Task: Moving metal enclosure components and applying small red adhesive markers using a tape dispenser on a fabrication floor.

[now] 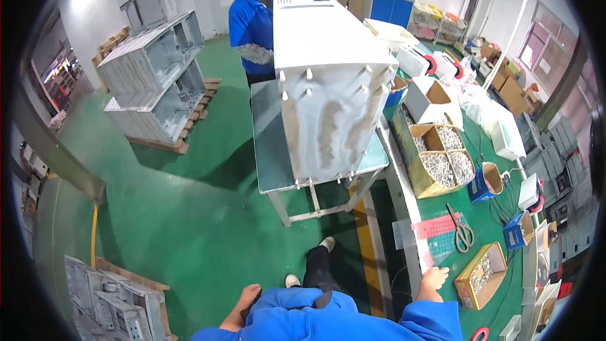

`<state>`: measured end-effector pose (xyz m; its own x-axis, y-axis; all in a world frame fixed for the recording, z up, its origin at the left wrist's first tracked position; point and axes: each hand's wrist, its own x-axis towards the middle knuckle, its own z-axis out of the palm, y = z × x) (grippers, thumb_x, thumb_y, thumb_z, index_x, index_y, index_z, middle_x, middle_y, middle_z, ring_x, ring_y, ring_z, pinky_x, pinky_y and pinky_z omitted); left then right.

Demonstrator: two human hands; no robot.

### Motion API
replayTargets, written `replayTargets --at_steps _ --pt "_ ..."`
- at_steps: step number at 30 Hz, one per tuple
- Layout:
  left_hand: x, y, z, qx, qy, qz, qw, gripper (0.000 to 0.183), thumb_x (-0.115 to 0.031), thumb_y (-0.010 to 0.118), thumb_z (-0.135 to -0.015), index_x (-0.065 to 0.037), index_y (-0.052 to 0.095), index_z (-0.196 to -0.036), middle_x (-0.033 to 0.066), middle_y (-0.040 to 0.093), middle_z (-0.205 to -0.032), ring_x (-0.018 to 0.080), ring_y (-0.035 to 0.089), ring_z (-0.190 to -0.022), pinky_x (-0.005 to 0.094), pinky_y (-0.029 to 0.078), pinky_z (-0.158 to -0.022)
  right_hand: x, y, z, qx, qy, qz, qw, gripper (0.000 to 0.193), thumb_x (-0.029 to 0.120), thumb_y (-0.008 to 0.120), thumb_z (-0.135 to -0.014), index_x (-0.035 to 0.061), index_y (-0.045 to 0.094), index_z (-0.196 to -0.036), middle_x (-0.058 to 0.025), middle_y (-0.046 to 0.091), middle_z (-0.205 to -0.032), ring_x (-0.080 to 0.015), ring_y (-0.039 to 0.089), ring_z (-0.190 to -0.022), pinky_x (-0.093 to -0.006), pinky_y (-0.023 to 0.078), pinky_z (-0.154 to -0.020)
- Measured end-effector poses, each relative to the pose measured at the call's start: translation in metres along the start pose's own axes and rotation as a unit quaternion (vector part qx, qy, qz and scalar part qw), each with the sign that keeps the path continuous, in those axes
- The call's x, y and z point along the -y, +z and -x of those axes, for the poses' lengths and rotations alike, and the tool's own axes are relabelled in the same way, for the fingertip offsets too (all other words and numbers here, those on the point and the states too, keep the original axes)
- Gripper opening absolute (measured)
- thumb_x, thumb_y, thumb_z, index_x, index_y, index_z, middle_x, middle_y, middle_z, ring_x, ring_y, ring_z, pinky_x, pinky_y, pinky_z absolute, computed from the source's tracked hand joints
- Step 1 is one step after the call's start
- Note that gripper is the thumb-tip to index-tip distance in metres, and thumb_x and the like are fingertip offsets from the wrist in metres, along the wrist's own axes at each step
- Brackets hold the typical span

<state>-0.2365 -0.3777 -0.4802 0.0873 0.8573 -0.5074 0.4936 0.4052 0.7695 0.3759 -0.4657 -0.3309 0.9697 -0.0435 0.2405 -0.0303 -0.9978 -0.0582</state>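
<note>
Along the left edge of the workbench (430, 206), from near to far, come the right hand (433, 280), flat sheets (435, 226) with scissors (464, 238) on them, and a divided box (410, 155) (small parts in its compartments); an open box (465, 292) stands right of the hand. Left of the workbench, a casing (331, 120) stands on a table (268, 126), a person (251, 22) beyond its far left corner.

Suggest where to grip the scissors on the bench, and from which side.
Probably the handle loops, right hand coming from the wearer's near side: the scissors lie on the green bench with loops toward the wearer and blades pointing away.
</note>
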Motion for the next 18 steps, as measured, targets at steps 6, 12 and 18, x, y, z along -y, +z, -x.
replayTargets --at_steps 6,12,18 --pt "-0.016 0.007 -0.008 0.012 -0.043 0.092 0.995 0.012 -0.011 0.053 -0.076 -0.003 0.055 -0.068 0.0002 0.048 -0.058 0.0077 0.041 -0.052 0.0221 0.034 -0.048 0.001 -0.006 0.000 0.023 0.002 -0.013 1.000 0.017 0.018 0.040 -0.079 0.0072 0.042 -0.091 -0.0114 0.052 -0.090 -0.0282 0.056 -0.082 -0.0428 0.047 -0.064" --pt "-0.047 0.007 -0.012 0.026 -0.167 0.151 0.974 0.031 -0.014 0.056 -0.079 -0.002 0.054 -0.107 0.0087 0.061 -0.085 0.0177 0.059 -0.072 0.0302 0.049 -0.060 -0.001 -0.014 0.000 0.043 0.011 -0.024 0.999 0.018 0.018 0.040 -0.079 0.0063 0.042 -0.093 -0.0123 0.051 -0.093 -0.0293 0.055 -0.085 -0.0428 0.047 -0.067" --pt "-0.059 -0.008 -0.035 0.016 -0.137 0.173 0.975 0.036 -0.015 0.055 -0.079 -0.002 0.049 -0.112 0.0086 0.059 -0.089 0.0172 0.060 -0.072 0.0280 0.050 -0.056 0.007 -0.008 0.004 0.040 0.009 -0.018 0.999 0.019 0.018 0.039 -0.079 0.0064 0.041 -0.093 -0.0130 0.051 -0.094 -0.0303 0.055 -0.085 -0.0444 0.047 -0.067"
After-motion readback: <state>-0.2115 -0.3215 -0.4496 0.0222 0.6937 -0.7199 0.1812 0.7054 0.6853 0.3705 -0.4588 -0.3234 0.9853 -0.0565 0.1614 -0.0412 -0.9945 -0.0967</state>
